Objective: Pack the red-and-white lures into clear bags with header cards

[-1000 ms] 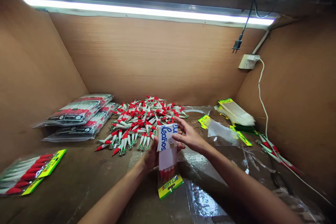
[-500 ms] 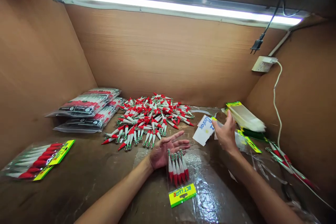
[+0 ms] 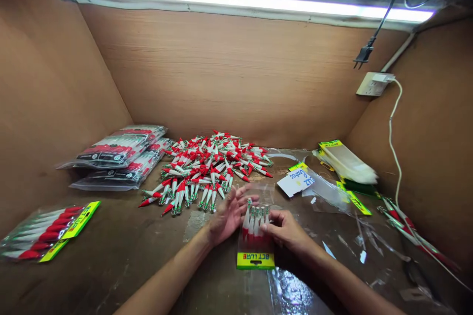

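A clear bag of squid lures point(image 3: 254, 236), red and white with a yellow BCT LURE header at its near end, is between my hands. My right hand point(image 3: 290, 231) pinches its right edge, thumb over the lures. My left hand point(image 3: 227, 214) is at the bag's left side, palm up with fingers spread and slightly blurred; some fingertips reach behind the clear plastic. Beyond both hands lies a big heap of loose lures point(image 3: 218, 165). To the right of the heap, a white card with blue handwriting point(image 3: 295, 182) lies by clear packaging bags point(image 3: 327, 189).
Filled lure packs point(image 3: 48, 231) lie at the left. Bulk bags of lures point(image 3: 114, 152) are stacked behind them. At right are a pile of header bags point(image 3: 347, 162), a few lures point(image 3: 402, 221) and a hanging white cable point(image 3: 392, 133). A black plug point(image 3: 364, 54) dangles above.
My right hand has come back from the handwritten card to grip the bag of lures; the card now lies on the table. The bag has turned straighter, and the view has shifted slightly.
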Tool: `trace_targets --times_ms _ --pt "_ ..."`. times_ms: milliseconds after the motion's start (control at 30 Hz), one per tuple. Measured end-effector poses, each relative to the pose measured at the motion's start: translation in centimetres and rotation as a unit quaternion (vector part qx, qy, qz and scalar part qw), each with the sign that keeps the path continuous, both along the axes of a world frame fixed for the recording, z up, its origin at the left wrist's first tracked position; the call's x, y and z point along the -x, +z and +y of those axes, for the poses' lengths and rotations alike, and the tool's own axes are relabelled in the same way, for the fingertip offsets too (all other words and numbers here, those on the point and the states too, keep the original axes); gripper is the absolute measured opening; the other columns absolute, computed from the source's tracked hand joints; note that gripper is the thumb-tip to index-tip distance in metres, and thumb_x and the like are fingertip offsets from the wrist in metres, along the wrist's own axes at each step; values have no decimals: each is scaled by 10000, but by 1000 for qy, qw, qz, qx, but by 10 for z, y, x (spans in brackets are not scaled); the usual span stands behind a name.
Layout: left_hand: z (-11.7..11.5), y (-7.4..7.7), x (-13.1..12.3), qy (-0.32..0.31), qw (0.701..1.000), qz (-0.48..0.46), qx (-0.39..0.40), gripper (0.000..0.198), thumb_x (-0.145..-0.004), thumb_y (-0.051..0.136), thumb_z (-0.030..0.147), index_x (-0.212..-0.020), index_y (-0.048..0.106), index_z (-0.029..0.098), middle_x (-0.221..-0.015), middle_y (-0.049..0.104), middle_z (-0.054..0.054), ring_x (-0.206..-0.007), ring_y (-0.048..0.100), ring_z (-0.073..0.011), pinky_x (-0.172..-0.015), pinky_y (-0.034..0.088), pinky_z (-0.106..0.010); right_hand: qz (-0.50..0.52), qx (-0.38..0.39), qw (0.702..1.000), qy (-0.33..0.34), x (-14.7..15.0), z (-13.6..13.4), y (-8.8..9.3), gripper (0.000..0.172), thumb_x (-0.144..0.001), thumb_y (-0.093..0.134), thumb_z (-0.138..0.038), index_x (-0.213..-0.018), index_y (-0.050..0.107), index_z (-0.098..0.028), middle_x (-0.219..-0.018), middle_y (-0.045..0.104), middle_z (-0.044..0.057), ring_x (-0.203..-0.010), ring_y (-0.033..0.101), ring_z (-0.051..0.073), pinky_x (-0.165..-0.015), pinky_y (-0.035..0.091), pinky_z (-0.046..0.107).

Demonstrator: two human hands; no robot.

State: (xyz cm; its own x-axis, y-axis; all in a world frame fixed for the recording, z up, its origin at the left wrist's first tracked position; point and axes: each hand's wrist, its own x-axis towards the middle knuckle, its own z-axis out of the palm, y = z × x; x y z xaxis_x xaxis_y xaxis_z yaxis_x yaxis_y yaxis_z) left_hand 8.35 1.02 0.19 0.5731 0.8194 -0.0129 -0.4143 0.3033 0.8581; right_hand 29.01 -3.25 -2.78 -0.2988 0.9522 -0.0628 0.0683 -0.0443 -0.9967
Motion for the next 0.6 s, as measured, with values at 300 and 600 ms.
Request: trace_targets --times_ms 300,600 --pt "0 -25 -5 79 967 211 -115 288 -775 811 376 -774 695 112 -692 646 -5 -615 535 -110 -574 384 -201 13 -20 998 -58 -8 5 -6 415 -756 756 -542 -894 737 -152 -848 728 55 -837 664 262 -752 526 347" --pt "-7 -22 -9 68 965 228 -114 308 -760 805 369 -888 655 132 -836 711 -47 -699 625 -157 -630 468 -243 -60 -76 990 -104 -13 3 -1 473 -859 675 -505 -1202 650 -180 -1038 706 84 -737 639 196 -645 521 304"
